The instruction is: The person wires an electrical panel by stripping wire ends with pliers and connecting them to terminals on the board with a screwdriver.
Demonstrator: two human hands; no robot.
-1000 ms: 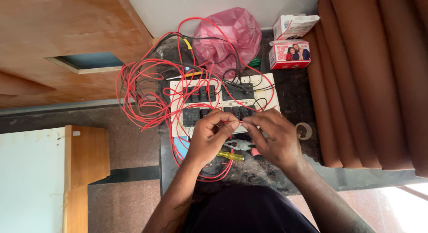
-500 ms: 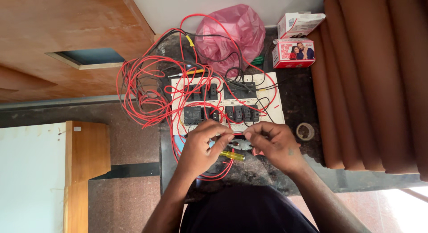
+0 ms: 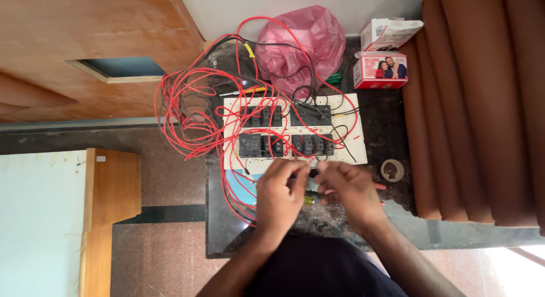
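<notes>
Both hands met at the near edge of the white switch board [image 3: 295,132]: left hand [image 3: 281,195] and right hand [image 3: 346,189] pinched a red wire [image 3: 227,178]; pinch blurred. Two small cartons [image 3: 380,70] and a pink bag [image 3: 301,44] sat beyond the board.

White open carton [image 3: 389,31] at counter's far right, red-and-white photo-printed box [image 3: 380,70] just below it

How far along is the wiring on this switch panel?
Partly done, it seems. Black switch modules already sit in the white panel, with red wires running to them. In hand: the left hand and right hand pinch something small together just below the panel; it is too blurred to identify. Left: much red wire still lies loose and tangled.
</notes>
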